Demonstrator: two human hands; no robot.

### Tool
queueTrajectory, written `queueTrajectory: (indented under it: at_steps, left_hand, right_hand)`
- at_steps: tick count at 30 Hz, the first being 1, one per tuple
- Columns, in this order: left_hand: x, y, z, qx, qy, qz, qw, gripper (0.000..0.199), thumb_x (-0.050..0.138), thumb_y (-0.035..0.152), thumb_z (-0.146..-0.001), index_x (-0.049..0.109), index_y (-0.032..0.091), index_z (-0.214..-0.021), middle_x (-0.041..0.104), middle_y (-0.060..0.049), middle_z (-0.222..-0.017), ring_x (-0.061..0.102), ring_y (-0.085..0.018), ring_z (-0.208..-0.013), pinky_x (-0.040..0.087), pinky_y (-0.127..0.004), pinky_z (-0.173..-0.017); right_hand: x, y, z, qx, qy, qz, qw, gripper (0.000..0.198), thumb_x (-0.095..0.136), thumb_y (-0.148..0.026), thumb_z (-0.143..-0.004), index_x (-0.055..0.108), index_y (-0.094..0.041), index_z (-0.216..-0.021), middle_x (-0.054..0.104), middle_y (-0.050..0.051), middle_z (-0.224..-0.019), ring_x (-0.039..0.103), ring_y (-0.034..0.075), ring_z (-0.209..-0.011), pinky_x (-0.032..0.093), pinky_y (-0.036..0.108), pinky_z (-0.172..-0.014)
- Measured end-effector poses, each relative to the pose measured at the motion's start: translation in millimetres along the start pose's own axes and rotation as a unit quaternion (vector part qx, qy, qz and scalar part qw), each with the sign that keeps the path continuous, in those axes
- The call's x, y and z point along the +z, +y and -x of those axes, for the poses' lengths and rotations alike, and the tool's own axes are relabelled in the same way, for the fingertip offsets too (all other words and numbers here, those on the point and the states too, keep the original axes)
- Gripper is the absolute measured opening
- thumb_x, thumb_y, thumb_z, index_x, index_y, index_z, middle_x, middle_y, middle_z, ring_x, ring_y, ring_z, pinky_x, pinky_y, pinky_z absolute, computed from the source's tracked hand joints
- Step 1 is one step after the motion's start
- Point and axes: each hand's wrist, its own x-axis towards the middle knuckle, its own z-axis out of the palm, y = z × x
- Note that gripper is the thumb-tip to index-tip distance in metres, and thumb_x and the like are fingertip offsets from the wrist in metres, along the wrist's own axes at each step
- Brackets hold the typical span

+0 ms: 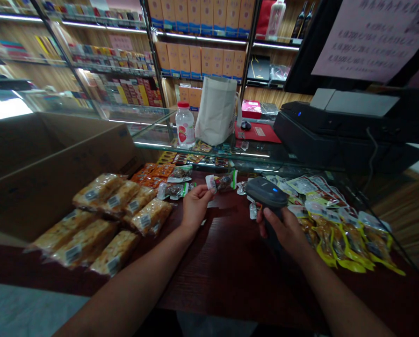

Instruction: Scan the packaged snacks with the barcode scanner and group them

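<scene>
Between the fingers of my left hand (196,206) is a small snack packet (225,181) with a white end and a green edge, held just above the dark red table (216,262). My right hand (283,227) is wrapped round the handle of a black barcode scanner (267,192), which has a blue light on top. The scanner's head is right of the packet, apart from it. Similar small packets (174,190) lie left of my left hand, beside orange packets (153,175). Another small packet (253,210) lies by the scanner, partly hidden.
Clear-wrapped pastry blocks (114,199) lie at left beside an open cardboard box (60,173). Yellow-edged pouches (348,238) lie at right. A glass counter (153,135) behind bears a bottle (185,126), a white bag (216,110) and a black printer (350,126).
</scene>
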Motion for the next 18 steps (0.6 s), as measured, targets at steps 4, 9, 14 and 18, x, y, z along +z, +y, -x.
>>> queueTrajectory:
  at_steps: [4,9,14,18]
  left_hand:
    - [0.6,-1.4,-0.5,0.003,-0.004,-0.008,1.000,0.024,0.077,0.033,-0.068,0.073,0.016,-0.083,0.073,-0.001,-0.076,0.065,-0.013,-0.069,0.049,-0.024,-0.069]
    - [-0.2,-2.0,-0.9,0.023,-0.006,-0.055,0.998,0.015,0.072,0.031,-0.072,0.071,0.017,-0.076,0.071,0.001,-0.070,0.064,-0.014,-0.068,0.048,-0.024,-0.068]
    - [0.9,-2.3,-0.6,0.018,-0.011,-0.051,0.998,0.017,0.071,0.033,-0.073,0.071,0.017,-0.078,0.073,0.000,-0.075,0.067,-0.016,-0.073,0.051,-0.025,-0.071]
    - [2.2,-2.4,-0.8,0.011,-0.004,-0.007,1.000,0.026,0.077,0.035,-0.068,0.072,0.016,-0.085,0.074,-0.001,-0.079,0.067,-0.015,-0.073,0.051,-0.025,-0.072]
  right_hand:
    - [1.7,0.2,0.6,0.010,-0.002,0.023,1.000,0.041,0.052,-0.058,-0.094,0.059,-0.020,-0.080,0.062,-0.001,-0.052,0.057,0.014,-0.047,0.043,0.024,-0.049]
    - [1.8,0.7,-0.1,0.004,-0.003,0.044,0.999,0.043,0.052,-0.060,-0.093,0.058,-0.021,-0.078,0.061,-0.001,-0.051,0.057,0.014,-0.046,0.043,0.025,-0.049]
    - [-1.2,-2.6,-0.1,0.006,-0.007,0.067,0.998,0.044,0.049,-0.060,-0.094,0.059,-0.021,-0.076,0.061,0.000,-0.051,0.057,0.015,-0.047,0.044,0.025,-0.049]
    - [-1.2,-6.0,0.2,0.018,-0.012,0.036,0.999,0.043,0.053,-0.059,-0.093,0.060,-0.020,-0.076,0.061,0.000,-0.052,0.056,0.014,-0.046,0.044,0.024,-0.048]
